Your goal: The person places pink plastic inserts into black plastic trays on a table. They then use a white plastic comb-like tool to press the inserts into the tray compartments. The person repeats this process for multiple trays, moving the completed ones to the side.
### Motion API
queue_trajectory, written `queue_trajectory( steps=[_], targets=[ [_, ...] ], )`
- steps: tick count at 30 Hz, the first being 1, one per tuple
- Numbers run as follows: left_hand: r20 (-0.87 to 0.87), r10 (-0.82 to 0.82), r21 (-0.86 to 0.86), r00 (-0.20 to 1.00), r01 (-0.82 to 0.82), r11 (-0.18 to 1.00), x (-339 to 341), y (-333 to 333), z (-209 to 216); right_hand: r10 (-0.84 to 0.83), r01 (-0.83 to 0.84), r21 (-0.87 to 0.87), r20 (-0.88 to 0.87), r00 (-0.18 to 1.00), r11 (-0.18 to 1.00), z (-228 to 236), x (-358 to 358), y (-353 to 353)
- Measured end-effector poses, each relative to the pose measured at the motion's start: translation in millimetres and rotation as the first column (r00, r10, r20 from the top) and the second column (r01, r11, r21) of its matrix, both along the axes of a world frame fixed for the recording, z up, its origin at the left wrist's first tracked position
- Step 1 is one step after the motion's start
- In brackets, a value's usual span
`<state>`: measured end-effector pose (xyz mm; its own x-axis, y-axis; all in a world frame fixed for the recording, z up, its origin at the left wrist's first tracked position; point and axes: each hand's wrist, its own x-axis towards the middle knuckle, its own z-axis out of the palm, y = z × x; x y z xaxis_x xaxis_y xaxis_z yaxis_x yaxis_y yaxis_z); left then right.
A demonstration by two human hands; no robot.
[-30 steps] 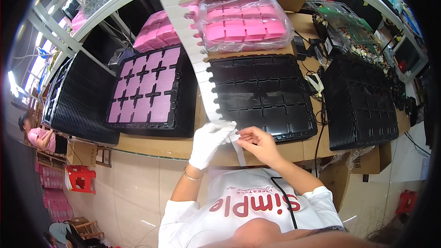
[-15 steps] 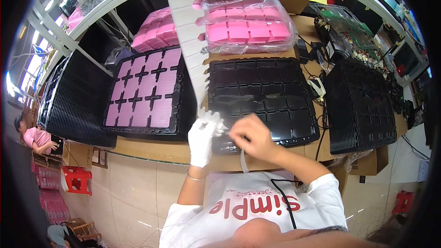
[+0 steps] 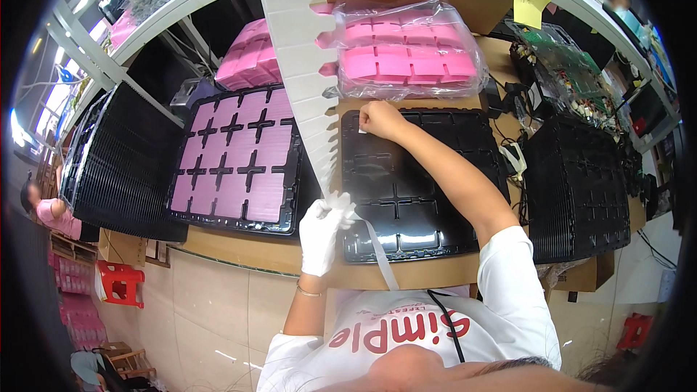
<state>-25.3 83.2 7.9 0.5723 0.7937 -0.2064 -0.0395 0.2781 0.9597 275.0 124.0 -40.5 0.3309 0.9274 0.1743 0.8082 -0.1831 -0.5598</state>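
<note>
Right hand [image 3: 379,119] has left the strip and moved up since the earlier frames: it was down by the left hand at the near edge, now it is stretched out to about 12 o'clock of the black tray [image 3: 421,185], at the tray's far-left corner. Fingers curled together, pinching a small white label [image 3: 362,129] against the tray. Left hand [image 3: 324,226], in a white glove, has stayed low at about 7 o'clock of the tray, fingers closed around the white strip [image 3: 303,80]. The strip runs from the glove up to 12 o'clock of the view, with notched tabs along its right edge; a thin bare tail [image 3: 380,254] hangs from the glove toward 5 o'clock.

Containers: the black tray lies flat on the brown surface [image 3: 406,276], compartments divided by cross ribs, cells look bare apart from the label spot. To its 9 o'clock a second black tray [image 3: 239,163] holds pink square pads in every cell. At 12 o'clock a clear plastic bag [image 3: 406,47] holds more pink pads; a loose pink pile [image 3: 250,54] sits to its 9 o'clock. Stacks of black trays stand at 3 o'clock [image 3: 577,189] and 9 o'clock [image 3: 116,163].
</note>
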Motion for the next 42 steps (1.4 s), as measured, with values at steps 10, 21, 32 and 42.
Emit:
queue_trajectory(
  steps=[10,21,32,42],
  targets=[
    [0.018,-0.09,-0.07,0.996,0.091,0.993,-4,2,-9,0.004,0.013,-0.139,0.118,0.993,0.99,6,7,6],
    [0.008,-0.106,-0.037,0.994,0.106,0.994,-8,7,-10,-0.044,0.056,-0.09,0.128,0.991,0.994,1,6,10],
    [0.014,-0.032,-0.042,0.999,0.033,0.999,-1,2,-2,0.086,-0.09,-0.036,-0.1,0.991,0.995,6,6,-6],
    [-0.02,-0.1,-0.02,0.995,0.099,0.995,-4,1,-8,0.038,-0.031,-0.104,0.071,0.997,0.994,8,9,8]
  ],
)
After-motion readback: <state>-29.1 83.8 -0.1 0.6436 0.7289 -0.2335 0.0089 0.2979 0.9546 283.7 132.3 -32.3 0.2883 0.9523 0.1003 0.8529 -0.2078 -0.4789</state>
